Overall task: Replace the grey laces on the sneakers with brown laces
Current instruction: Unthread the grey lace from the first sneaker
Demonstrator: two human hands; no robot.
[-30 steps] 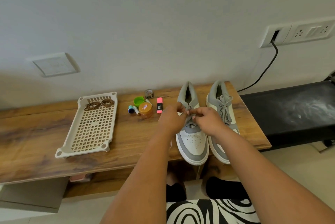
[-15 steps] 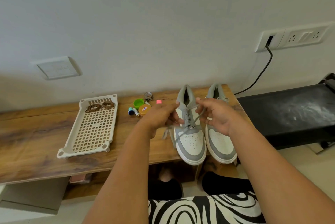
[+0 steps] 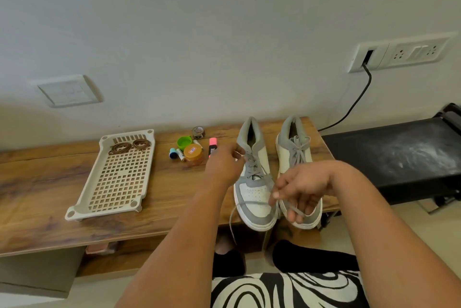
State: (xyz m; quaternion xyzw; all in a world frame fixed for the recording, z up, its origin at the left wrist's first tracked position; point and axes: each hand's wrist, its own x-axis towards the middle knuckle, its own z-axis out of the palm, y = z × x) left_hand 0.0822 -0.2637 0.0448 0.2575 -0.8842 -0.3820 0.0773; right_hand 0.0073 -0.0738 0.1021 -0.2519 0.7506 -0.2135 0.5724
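Observation:
Two grey-and-white sneakers stand side by side on the wooden table point(image 3: 50, 188), toes toward me. The left sneaker point(image 3: 255, 193) has its grey lace point(image 3: 252, 167) untied. My left hand point(image 3: 223, 165) pinches the lace at the top eyelets. My right hand point(image 3: 301, 189) holds a loose end of that lace over the toes of both shoes; the end trails down past the table edge. The right sneaker point(image 3: 295, 155) is still tied with its grey lace. Two coiled brown laces point(image 3: 129, 146) lie at the far end of a white perforated tray point(image 3: 117, 178).
Between tray and shoes lie a green cap point(image 3: 184, 142), an orange jar point(image 3: 192, 154), small batteries point(image 3: 175, 153), a pink highlighter point(image 3: 212, 146) and a tape roll point(image 3: 198, 132). A black surface point(image 3: 399, 155) adjoins the table at right. A black cable point(image 3: 354, 100) runs from the wall socket.
The bow on the left sneaker has come undone. My right hand moved down toward me, drawing a lace end out over the toes; my left hand stayed at the top eyelets.

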